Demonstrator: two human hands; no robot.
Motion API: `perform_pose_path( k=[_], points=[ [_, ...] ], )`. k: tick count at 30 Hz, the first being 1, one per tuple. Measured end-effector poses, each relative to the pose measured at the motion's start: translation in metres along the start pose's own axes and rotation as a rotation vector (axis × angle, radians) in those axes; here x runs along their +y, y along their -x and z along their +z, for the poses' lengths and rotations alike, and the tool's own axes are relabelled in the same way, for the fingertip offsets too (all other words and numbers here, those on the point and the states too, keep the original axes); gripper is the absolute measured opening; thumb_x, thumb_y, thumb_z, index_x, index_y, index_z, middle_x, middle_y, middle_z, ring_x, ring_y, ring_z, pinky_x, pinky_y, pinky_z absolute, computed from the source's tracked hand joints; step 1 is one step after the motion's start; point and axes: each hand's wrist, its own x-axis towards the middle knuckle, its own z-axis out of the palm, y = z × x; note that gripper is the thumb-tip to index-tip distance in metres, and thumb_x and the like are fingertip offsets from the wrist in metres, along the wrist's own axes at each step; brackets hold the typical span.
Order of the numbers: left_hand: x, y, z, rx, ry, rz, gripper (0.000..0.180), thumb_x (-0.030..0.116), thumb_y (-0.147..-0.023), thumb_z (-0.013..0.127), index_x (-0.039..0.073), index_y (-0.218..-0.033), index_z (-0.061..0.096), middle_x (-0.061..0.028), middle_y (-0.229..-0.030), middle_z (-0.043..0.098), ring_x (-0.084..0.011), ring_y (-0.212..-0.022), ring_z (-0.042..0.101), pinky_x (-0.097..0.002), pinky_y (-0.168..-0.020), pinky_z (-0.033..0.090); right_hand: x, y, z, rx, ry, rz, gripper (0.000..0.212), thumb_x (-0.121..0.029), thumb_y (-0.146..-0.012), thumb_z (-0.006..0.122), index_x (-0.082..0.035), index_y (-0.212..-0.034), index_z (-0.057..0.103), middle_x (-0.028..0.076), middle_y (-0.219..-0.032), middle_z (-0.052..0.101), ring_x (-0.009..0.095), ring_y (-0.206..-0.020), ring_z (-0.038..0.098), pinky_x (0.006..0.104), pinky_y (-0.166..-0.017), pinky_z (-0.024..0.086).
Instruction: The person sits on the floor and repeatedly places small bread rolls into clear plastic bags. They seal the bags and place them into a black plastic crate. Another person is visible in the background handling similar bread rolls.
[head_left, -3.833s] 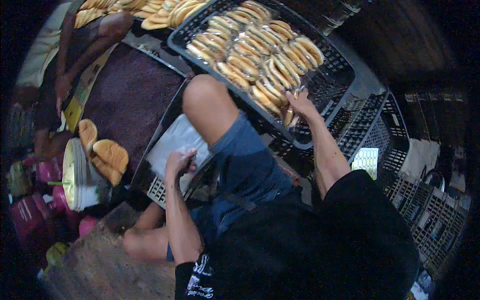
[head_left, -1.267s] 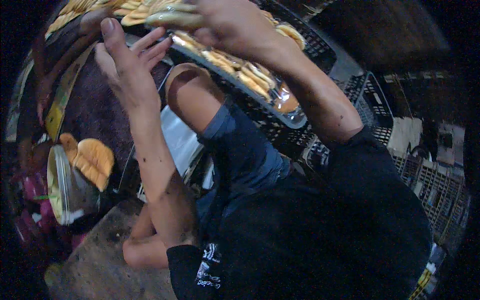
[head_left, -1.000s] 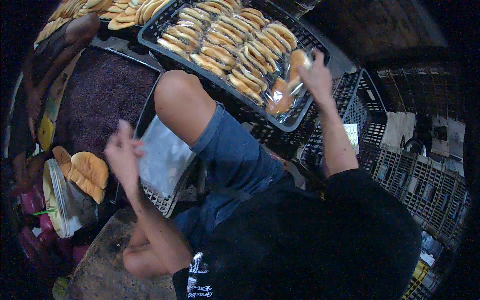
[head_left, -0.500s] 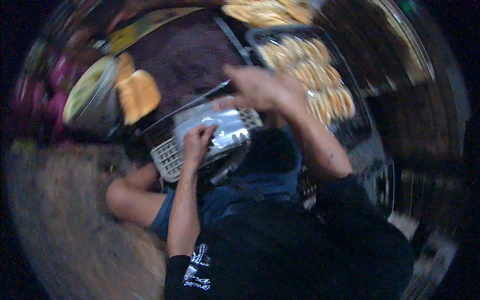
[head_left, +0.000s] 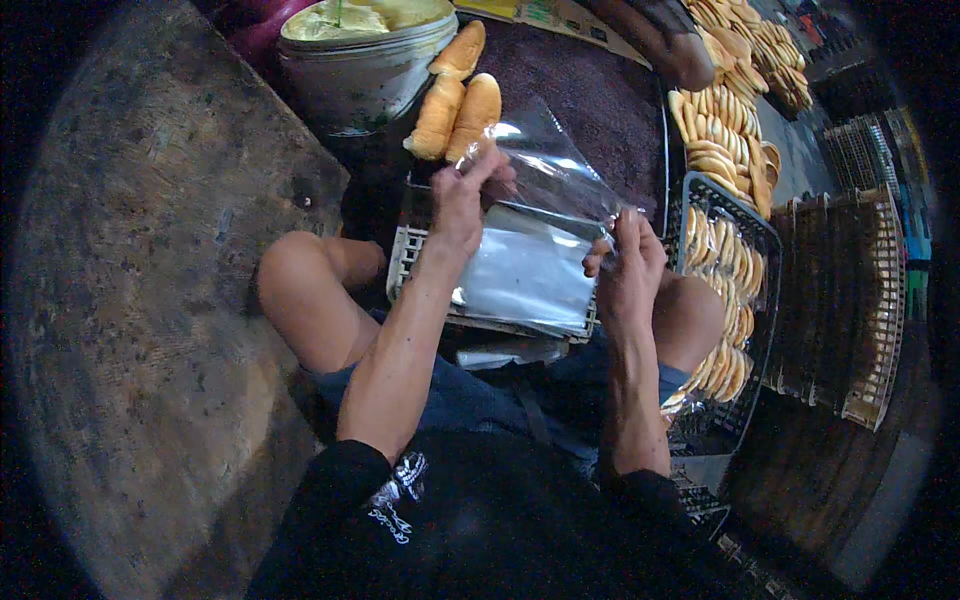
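Note:
A clear plastic bag [head_left: 550,165] is stretched between my two hands, tilted above a stack of clear bags [head_left: 525,270]. My left hand [head_left: 465,205] pinches the bag's left edge, close to several bread rolls [head_left: 475,110]. On the other side, my right hand [head_left: 632,262] grips the bag's near right corner between thumb and fingers. The stack lies on an upturned pale plastic crate [head_left: 408,262] in front of my lap. Nothing shows inside the held bag.
A bucket of pale yellow cream [head_left: 365,80] stands at the far left. Beyond the bag spreads a dark purple, grainy surface [head_left: 600,100]. At right, a dark crate [head_left: 775,270] holds wrapped rolls, with loose rolls [head_left: 725,140] behind. Another person's limb [head_left: 685,55] reaches in at the top.
My left hand has lifted from the bag stack. The right hand, blurred and away from the bags before, now holds a bag stretched between both hands. The whole view has swung round.

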Motion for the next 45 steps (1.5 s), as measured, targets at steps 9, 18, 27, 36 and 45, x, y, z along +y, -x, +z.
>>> perform_pose_path(
  k=[9, 18, 27, 36, 45],
  points=[
    [0.102, -0.057, -0.066, 0.696, -0.028, 0.521, 0.043, 0.044, -0.090, 0.070, 0.002, -0.089, 0.062, -0.0128, -0.084, 0.071, -0.0163, -0.057, 0.064, -0.0277, -0.048, 0.050, 0.128, -0.128, 0.134, -0.029, 1.271, -0.575, 0.078, -0.035, -0.077, 0.080, -0.003, -0.137, 0.044, 0.021, -0.132, 0.057, 0.033, -0.113, 0.060, 0.0422, -0.096, 0.047],
    [0.067, -0.060, -0.054, 0.200, -0.162, 0.391, 0.077, 0.062, -0.098, 0.042, -0.007, -0.131, 0.036, -0.0276, -0.126, 0.061, -0.0358, -0.102, 0.069, -0.0370, -0.073, 0.061, -0.036, -0.065, -0.035, 0.006, 0.469, -0.082, 0.041, -0.024, -0.084, 0.068, 0.002, -0.115, 0.066, 0.011, -0.107, 0.069, 0.019, -0.095, 0.066, 0.0341, -0.082, 0.052],
    [0.059, -0.027, -0.003, -0.142, -0.288, 0.426, 0.060, 0.058, -0.102, 0.033, 0.002, -0.096, 0.052, -0.0283, -0.119, 0.063, -0.0339, -0.096, 0.070, -0.0373, -0.072, 0.062, -0.096, -0.029, -0.049, -0.011, 0.196, -0.240, 0.047, -0.016, -0.089, 0.064, 0.003, -0.130, 0.057, 0.013, -0.115, 0.066, 0.019, -0.099, 0.064, 0.0291, -0.091, 0.050],
    [0.074, 0.000, 0.012, -0.250, -0.597, 0.314, 0.070, 0.061, -0.102, 0.029, -0.002, -0.120, 0.055, -0.0185, -0.092, 0.067, -0.0286, -0.079, 0.069, -0.0367, -0.071, 0.058, -0.093, -0.038, -0.073, 0.023, 0.074, -0.221, 0.044, -0.012, -0.088, 0.063, 0.004, -0.129, 0.057, 0.012, -0.114, 0.066, 0.017, -0.101, 0.065, 0.0286, -0.091, 0.051],
    [0.014, 0.034, 0.058, -0.108, -0.037, 0.136, 0.058, 0.035, -0.096, 0.063, 0.009, -0.142, 0.038, -0.0121, -0.130, 0.056, -0.0283, -0.116, 0.060, -0.0450, -0.090, 0.058, -0.043, -0.024, 0.000, -0.035, 0.308, -0.486, 0.050, -0.021, -0.085, 0.074, -0.001, -0.127, 0.053, 0.012, -0.108, 0.065, 0.018, -0.101, 0.061, 0.0321, -0.088, 0.048]
  ],
)
